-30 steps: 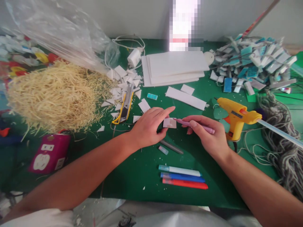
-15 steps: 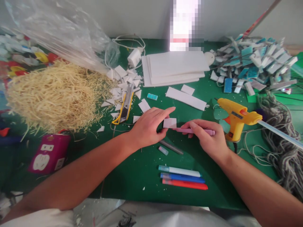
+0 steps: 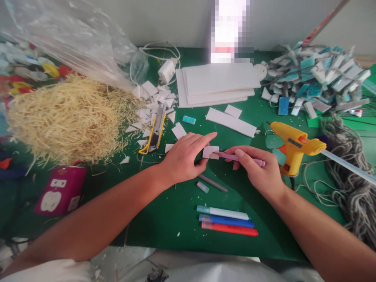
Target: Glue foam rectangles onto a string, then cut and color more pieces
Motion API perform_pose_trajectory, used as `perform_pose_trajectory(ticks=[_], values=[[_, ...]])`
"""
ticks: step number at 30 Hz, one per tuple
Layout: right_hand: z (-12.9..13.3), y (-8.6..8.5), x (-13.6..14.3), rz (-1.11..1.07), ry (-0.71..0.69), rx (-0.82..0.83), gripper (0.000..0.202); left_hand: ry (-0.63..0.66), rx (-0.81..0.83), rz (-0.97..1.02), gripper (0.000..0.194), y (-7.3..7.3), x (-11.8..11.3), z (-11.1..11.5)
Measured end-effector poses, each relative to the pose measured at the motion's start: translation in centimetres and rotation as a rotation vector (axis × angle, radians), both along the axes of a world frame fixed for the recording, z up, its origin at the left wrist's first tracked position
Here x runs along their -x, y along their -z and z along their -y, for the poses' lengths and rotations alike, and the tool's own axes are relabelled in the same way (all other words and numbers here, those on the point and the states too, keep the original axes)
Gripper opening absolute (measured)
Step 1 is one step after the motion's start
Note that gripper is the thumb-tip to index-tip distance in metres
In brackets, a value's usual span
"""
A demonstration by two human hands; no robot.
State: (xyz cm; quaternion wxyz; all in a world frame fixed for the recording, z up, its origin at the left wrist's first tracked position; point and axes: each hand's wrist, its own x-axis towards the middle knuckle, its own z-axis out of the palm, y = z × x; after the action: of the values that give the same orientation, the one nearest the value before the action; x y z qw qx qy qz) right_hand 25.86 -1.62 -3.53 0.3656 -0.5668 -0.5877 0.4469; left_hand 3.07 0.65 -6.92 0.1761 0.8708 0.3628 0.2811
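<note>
My left hand (image 3: 188, 158) grips a small white rectangular foam-board piece (image 3: 210, 151) by its left end, the index finger stretched out above it. In my right hand (image 3: 257, 164) is a pink felt-tip marker (image 3: 235, 157), held like a pen. Its tip meets the right part of the white piece. Just below lie a loose clear cap (image 3: 203, 187) and a dark grey rod (image 3: 213, 183). Nearer me rest three capped markers, a white one (image 3: 225, 213), a blue one (image 3: 227, 221) and a red one (image 3: 230, 228).
A yellow utility knife (image 3: 154, 131) lies by white scraps (image 3: 155, 98) and a straw heap (image 3: 67, 121). Behind are stacked white boards (image 3: 217, 84). Right of my hand sit a yellow glue gun (image 3: 293, 145), grey yarn (image 3: 346, 168) and piled tagged pieces (image 3: 317, 74). A magenta power socket (image 3: 61, 192) stands left.
The pink marker's tip has shifted slightly up and left, from the white piece's lower right corner onto its face. My left hand stays almost still.
</note>
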Motion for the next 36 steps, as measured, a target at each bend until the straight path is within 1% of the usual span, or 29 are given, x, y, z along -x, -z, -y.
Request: perform_pose_trajectory(ticks=[4,6,10,15,20,25,28,33,36], values=[[0.01,-0.03,-0.05,0.017,-0.050,0.023,0.033,-0.006,-0.014,0.002,0.057,0.10,-0.02,-0.06],[-0.01,-0.07,-0.04,0.016,-0.051,0.028,0.036,-0.007,-0.002,0.005,0.057,0.11,0.00,-0.07],[0.03,-0.13,0.03,0.021,-0.012,0.012,0.031,0.000,0.000,0.009,0.058,0.07,0.03,-0.08],[0.12,-0.07,-0.05,0.020,-0.059,0.022,0.035,-0.010,0.002,0.001,0.057,-0.03,-0.08,-0.09],[-0.12,0.16,-0.05,-0.005,0.020,0.007,0.042,-0.009,0.022,-0.010,0.057,-0.03,0.02,-0.09],[-0.21,0.03,0.04,-0.011,0.010,0.030,0.036,-0.008,0.000,0.003,0.057,0.11,0.05,-0.08],[-0.14,-0.08,0.03,0.009,-0.013,0.039,0.039,-0.009,-0.011,0.011,0.056,0.11,-0.03,-0.08],[-0.17,0.01,0.03,0.000,0.034,0.005,0.035,-0.011,-0.008,0.004,0.055,0.05,0.01,-0.11],[-0.16,-0.11,0.05,0.031,0.001,0.033,0.037,-0.015,0.000,-0.003,0.056,0.10,0.07,-0.09]])
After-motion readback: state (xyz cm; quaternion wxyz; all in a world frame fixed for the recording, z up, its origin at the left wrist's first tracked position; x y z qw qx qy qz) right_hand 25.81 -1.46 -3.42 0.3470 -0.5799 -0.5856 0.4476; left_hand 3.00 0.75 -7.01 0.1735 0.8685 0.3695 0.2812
